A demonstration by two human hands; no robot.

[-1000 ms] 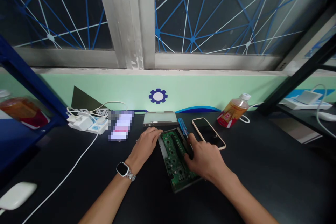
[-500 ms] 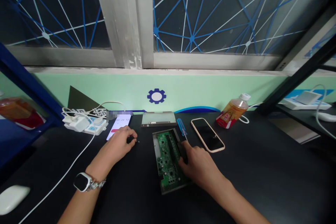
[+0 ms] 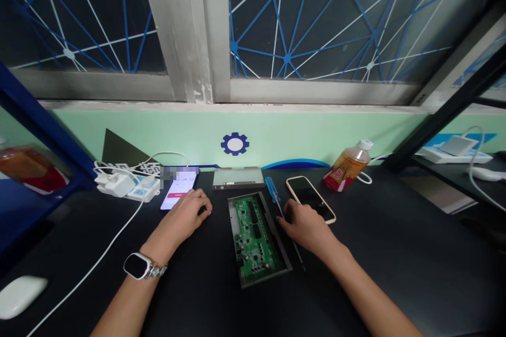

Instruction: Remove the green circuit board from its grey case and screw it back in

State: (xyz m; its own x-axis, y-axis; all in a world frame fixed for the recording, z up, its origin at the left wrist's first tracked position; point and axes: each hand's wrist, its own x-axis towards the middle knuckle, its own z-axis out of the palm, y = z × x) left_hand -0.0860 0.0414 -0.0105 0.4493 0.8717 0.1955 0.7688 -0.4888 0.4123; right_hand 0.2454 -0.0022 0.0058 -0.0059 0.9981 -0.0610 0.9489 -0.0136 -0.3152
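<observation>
Your right hand (image 3: 306,226) has come off the circuit board (image 3: 253,234) and now rests over the screwdriver (image 3: 276,197) just right of it, fingers loose, holding nothing; your left hand (image 3: 185,218) lies curled on the table (image 3: 395,253), grip unclear, beside the lit phone (image 3: 177,187); the board sits in its open case between them.

Dim, wide-angle warp, dark corners

— Along the wall we see a white power strip (image 3: 128,186) with cables, and a tea bottle (image 3: 348,166) lying tilted.

— We also note a white mouse (image 3: 20,295) at the near left, and a grey metal cover plate (image 3: 238,178) below the gear emblem (image 3: 234,144).
</observation>
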